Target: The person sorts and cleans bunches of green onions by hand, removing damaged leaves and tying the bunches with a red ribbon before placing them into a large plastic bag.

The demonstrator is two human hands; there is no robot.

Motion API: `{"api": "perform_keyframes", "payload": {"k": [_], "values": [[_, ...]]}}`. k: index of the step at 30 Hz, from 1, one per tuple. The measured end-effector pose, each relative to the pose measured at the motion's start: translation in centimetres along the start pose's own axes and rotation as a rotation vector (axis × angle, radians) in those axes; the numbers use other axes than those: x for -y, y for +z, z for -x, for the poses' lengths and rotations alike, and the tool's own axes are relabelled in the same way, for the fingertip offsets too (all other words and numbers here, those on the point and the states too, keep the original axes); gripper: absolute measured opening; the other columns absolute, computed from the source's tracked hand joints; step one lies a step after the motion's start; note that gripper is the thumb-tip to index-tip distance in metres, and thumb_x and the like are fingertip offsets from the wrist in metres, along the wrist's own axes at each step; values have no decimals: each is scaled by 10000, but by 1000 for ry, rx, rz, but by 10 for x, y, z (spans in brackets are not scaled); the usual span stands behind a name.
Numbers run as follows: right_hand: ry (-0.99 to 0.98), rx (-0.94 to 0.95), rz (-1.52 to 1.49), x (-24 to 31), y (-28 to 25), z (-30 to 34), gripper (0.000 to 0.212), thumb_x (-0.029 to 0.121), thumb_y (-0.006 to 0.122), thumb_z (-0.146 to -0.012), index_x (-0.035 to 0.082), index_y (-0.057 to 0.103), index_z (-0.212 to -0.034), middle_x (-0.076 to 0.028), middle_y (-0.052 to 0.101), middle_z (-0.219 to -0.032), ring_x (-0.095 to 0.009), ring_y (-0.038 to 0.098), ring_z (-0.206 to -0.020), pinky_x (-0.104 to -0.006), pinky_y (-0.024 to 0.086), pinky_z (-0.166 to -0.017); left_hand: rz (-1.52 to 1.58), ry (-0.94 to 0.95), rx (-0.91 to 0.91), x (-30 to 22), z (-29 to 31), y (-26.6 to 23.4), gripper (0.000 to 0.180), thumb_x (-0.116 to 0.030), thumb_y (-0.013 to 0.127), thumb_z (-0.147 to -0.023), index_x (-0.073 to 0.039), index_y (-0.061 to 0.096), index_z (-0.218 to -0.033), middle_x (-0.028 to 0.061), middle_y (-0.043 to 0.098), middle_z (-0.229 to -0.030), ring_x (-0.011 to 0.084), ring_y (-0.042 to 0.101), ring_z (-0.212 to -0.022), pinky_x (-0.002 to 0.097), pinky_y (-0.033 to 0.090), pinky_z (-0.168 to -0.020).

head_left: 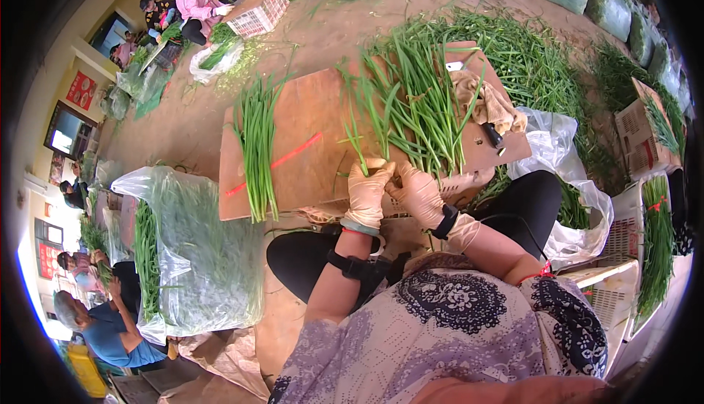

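Close together at the near edge of a brown board (pixel 312 122), both my hands wear pale thin gloves. My left hand (pixel 368 193) is closed on the lower ends of a few chives (pixel 355 136), whose green leaves point away from me. Beside it, my right hand (pixel 418 195) has its fingertips pinched together against the left fingers; what sits in that pinch is too small to make out. A loose pile of chives (pixel 422 103) spreads over the board just beyond my hands. At the board's left end lies a neat bundle of chives (pixel 258 147).
Red strips (pixel 297 149) lie on the board. A beige cloth (pixel 488 100) and a black handle (pixel 492 136) rest at its right. Heaped greens (pixel 513 56) cover the floor beyond. Plastic bags of greens (pixel 209 250) stand left. People work at the left and far left.
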State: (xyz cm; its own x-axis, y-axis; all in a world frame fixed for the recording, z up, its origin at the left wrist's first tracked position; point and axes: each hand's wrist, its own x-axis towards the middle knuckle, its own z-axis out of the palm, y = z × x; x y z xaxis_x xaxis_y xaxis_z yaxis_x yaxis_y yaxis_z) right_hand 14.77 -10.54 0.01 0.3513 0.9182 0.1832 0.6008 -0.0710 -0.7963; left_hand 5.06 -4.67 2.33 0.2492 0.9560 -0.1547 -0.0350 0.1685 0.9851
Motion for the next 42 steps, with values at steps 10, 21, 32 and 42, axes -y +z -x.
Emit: {"api": "perform_keyframes", "payload": {"k": [10, 21, 32, 42], "values": [[-170, 128, 335, 28, -27, 10, 272, 295, 580, -830, 34, 519, -876, -183, 598, -680, -341, 609, -615, -429, 464, -517, 55, -193, 5, -3, -1, -14, 166, -137, 732, -750, -69, 598, -819, -32, 563, -657, 28, 430, -456, 172, 308, -387], [-196, 196, 130, 17, -51, -51, 265, 256, 620, -795, 56, 622, -970, -159, 623, -767, -314, 612, -678, -405, 478, -576, -92, -25, 30, -14, 17, -21, 120, -33, 688, -759, -68, 575, -780, -48, 508, -622, 32, 421, -502, 192, 332, -445], [-416, 191, -296, -27, -187, -163, 240, 152, 663, -747, 72, 657, -973, -122, 675, -853, -172, 651, -763, -294, 516, -705, -100, -41, -1, -11, 16, -56, 118, -20, 675, -765, -80, 573, -770, -69, 476, -617, 26, 410, -533, 191, 324, -469], [-445, 44, -378, 7, -87, -81, 295, -15, 636, -772, 17, 542, -1049, -117, 610, -1017, -195, 595, -954, -294, 467, -857, -67, -57, 62, -5, 6, -26, 132, -34, 634, -814, -24, 598, -941, -16, 573, -702, 39, 446, -574, 184, 357, -525]]}}
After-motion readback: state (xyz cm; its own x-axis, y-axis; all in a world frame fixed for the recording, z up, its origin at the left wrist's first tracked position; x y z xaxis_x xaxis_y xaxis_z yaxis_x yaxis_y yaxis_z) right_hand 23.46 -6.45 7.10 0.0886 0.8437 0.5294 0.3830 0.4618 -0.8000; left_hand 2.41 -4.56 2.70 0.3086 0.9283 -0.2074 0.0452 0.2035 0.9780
